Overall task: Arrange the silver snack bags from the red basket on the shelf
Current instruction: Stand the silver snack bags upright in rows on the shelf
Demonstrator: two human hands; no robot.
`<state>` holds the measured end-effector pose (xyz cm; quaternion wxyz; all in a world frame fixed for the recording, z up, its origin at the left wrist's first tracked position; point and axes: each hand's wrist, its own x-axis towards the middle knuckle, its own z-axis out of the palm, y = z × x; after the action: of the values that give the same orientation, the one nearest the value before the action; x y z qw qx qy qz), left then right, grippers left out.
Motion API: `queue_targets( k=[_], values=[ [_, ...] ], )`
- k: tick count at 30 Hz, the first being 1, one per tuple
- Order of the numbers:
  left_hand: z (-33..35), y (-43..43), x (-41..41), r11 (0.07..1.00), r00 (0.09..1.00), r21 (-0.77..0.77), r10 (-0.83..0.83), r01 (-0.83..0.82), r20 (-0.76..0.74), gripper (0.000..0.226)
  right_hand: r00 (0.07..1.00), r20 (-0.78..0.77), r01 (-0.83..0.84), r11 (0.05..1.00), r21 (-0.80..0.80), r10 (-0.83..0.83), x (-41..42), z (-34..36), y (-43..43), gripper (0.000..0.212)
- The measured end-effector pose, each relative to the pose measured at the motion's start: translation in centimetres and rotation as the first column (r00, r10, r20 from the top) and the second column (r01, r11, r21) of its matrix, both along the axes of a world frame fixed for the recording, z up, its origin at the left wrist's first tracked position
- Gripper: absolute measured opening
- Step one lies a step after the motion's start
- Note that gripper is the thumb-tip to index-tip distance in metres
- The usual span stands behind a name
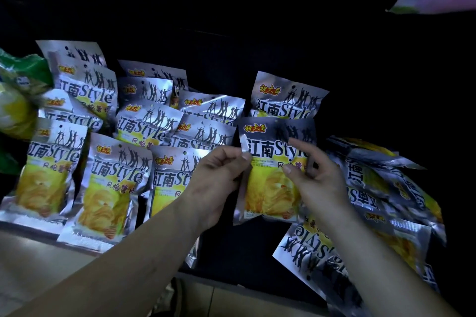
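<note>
Both hands are standing one silver snack bag upright on the dark shelf, just right of the filled rows. The left hand is pinching the bag's left edge seam between thumb and fingers, its grip closed on the foil; the right hand is bracing the right edge with thumb on the face and index finger raised, a loose grip, likely steadying so the bag is facing forward. A second bag is standing directly behind it, starting a new column. The arranged bags are leaning in overlapping rows toward the shelf's left end, labels outward. A loose heap of bags is lying at the right end (red basket not visible). Print is reading "江南Style" with a red-yellow logo, seemingly "祝大哥"; smaller text is illegible.
</note>
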<state>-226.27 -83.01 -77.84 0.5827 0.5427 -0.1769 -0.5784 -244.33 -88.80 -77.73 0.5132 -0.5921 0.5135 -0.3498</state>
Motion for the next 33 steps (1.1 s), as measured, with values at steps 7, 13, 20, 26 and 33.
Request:
queue_targets(
  k=[7, 13, 20, 26, 33],
  values=[
    [-0.8, -1.0, 0.3, 0.993, 0.839, -0.085, 0.113, -0.079, 0.532, 0.012, 0.988, -0.153, -0.018, 0.982, -0.187, -0.011, 0.2, 0.0, -0.5, 0.045],
    [-1.7, -2.9, 0.6, 0.992, 0.834, -0.039, 0.120, -0.117, 0.539, 0.006, 0.961, -0.275, -0.035, 0.984, -0.173, -0.014, 0.6, -0.9, -0.8, 0.047],
    [-3.7, -0.4, -1.3, 0.970, 0.613, -0.016, -0.139, 0.241, 0.778, 0.049, 0.967, -0.252, -0.039, 0.999, 0.034, 0.047, 0.8, -1.6, -2.0, 0.059],
    [-5.3, -0.3, -2.6, 0.894, 0.331, 0.166, -0.319, 0.416, 0.888, 0.069, 0.966, -0.227, -0.104, 0.989, 0.107, 0.126, 0.7, -0.7, -2.0, 0.055],
    [-6.3, 0.4, -2.1, 0.871, -0.050, 0.240, -0.242, 0.428, 0.969, 0.062, 0.971, -0.210, -0.092, 0.990, 0.106, 0.113, 0.5, -1.3, -2.0, 0.048]
  ],
)
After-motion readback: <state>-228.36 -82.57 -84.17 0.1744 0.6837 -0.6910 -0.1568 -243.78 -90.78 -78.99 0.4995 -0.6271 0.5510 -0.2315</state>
